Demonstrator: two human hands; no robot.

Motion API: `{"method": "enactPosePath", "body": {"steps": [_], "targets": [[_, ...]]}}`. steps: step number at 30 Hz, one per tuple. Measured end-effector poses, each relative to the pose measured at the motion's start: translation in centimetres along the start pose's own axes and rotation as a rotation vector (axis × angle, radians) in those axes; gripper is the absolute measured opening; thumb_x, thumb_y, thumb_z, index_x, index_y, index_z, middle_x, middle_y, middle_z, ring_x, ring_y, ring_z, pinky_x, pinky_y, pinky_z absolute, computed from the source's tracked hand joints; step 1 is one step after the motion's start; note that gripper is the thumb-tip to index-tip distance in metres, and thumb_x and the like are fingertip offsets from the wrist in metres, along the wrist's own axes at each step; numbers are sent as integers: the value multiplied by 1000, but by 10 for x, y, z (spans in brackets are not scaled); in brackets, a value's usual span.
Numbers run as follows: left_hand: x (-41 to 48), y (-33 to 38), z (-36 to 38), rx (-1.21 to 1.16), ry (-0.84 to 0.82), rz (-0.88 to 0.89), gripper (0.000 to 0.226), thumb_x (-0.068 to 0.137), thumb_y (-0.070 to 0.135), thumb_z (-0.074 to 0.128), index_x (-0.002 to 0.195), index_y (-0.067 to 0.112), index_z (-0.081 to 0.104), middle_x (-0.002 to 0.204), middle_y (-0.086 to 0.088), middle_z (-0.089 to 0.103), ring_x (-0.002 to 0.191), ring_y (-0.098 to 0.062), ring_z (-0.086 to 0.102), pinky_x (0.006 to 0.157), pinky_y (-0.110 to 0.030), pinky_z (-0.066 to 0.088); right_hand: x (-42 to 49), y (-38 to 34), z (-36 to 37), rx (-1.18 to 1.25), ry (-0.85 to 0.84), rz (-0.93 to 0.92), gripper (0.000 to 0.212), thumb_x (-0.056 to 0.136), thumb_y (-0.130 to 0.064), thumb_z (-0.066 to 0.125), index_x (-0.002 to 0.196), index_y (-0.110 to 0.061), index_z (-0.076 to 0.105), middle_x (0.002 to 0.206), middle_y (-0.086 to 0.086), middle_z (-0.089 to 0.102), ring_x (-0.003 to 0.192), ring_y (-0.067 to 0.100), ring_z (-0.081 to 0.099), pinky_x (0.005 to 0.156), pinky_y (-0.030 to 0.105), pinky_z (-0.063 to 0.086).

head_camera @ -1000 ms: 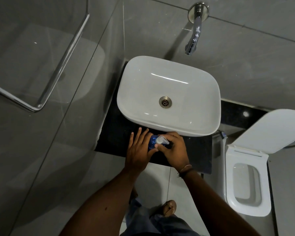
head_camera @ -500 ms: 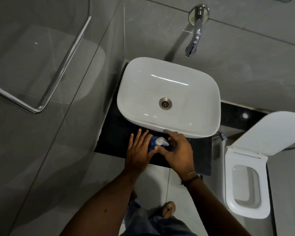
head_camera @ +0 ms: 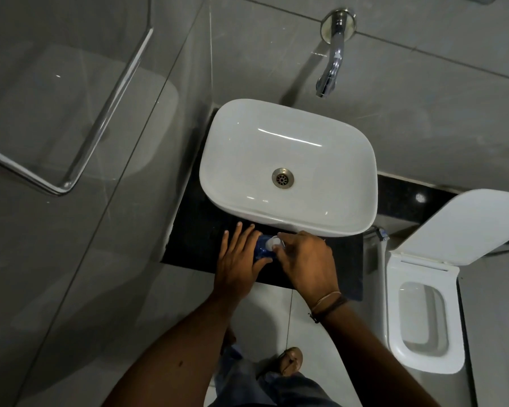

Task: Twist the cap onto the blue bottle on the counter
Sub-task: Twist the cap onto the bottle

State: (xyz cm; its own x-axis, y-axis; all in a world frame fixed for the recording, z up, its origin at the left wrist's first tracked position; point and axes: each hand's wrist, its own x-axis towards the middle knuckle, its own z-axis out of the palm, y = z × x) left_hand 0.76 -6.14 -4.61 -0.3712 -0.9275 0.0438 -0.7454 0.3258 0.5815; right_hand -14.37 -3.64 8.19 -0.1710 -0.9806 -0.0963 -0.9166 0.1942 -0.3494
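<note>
- Head view: no brand, label or writing can be read on anything; the blue bottle is too small and too covered by fingers to show any print.
- The blue bottle stands on the black table, just in front of the white basin and near the table's front edge, between the two hands.
- What is in the bottle cannot be told.
- A white cap sits on top of the bottle.
- The left hand wraps the bottle's left side, fingers spread toward the basin and thumb across the front of the blue body, its grip closed around the bottle.
- The right hand reaches in from the right, its fingertips pinching the cap; dark bands circle its wrist.
- The basin holds nothing but its metal drain.
- A chrome tap juts from the grey wall above the basin.
- To the right stands a white toilet with its lid raised; the bowl's contents cannot be made out.
- A glass panel fills the left.
</note>
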Motion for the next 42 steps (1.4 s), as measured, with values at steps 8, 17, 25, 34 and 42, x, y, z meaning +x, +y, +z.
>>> {"method": "enactPosePath", "body": {"steps": [8,17,25,34,42], "targets": [[0,-1,2,19,18,5,69,95,60,43,145,13,51,156,-8,49,154,-28,28,126,-55,19,-4,-11,5,132,-1,176,23,94,-48,69,95,-27,77,81,-4,80,76,18,75,79,41,64],[1,1,-1,-4,9,-5,68,95,58,42,144,11,53,154,-10,51,152,-29,31,125,-56,21,-7,-9,5,217,48,183,20,87,-48,77,97,-30,78,79,-9,80,74,8,74,72,27,61],[-2,3,-4,-96,-11,-34,67,94,56,56,143,10,52,143,-10,59,137,-31,51,120,-48,33,-12,34,30,668,-118,346,53,92,17,59,139,-7,63,141,17,66,129,32,66,111,51,55],[-3,9,-16,-360,-65,-98,60,98,38,63,148,11,45,144,-8,52,124,-23,59,96,-37,54,-6,35,56,737,-198,221,58,93,11,66,148,-5,54,140,6,66,129,16,65,117,41,51],[-16,-29,-52,-389,119,-228,61,97,38,65,150,21,42,145,0,52,126,-16,56,99,-33,51,17,-23,70,788,-219,118,57,91,5,72,145,-10,58,131,-4,70,124,12,68,116,38,52]]}}
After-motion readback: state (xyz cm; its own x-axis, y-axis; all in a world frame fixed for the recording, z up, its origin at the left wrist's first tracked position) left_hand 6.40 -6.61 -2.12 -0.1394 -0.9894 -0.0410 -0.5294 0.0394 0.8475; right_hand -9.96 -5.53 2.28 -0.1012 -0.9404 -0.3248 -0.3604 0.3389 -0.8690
